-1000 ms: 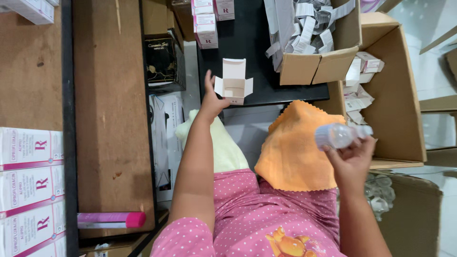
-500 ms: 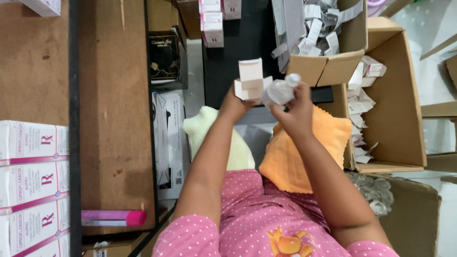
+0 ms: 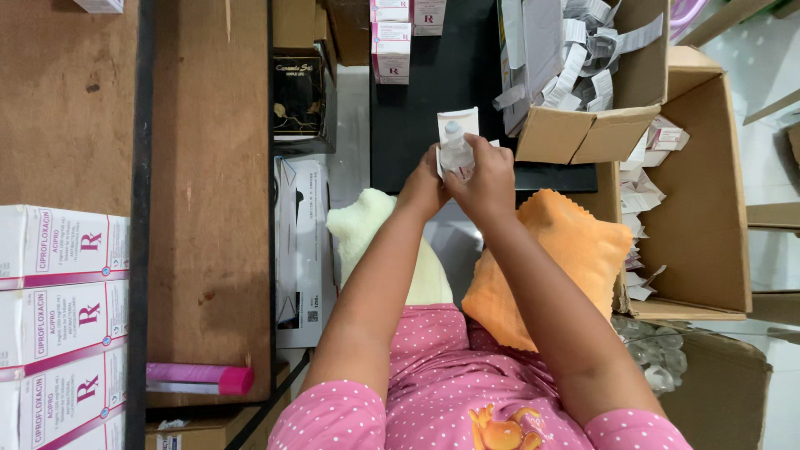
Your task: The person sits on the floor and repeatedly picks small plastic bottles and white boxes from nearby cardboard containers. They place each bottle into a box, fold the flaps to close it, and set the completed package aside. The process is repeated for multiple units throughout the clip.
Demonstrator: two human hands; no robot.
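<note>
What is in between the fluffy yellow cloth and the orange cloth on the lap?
In the head view, the person's right forearm crosses that gap, over pink dotted fabric.

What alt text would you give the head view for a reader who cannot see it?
Seen from above, a person's left hand steadies a small white carton over a black table while the right hand pushes a small clear bottle into it. An orange cloth and a pale yellow cloth lie on the lap.

bottle [image 3: 455, 152] in carton [image 3: 457, 125] | carton between hands | cloth [image 3: 567, 250] right
</note>
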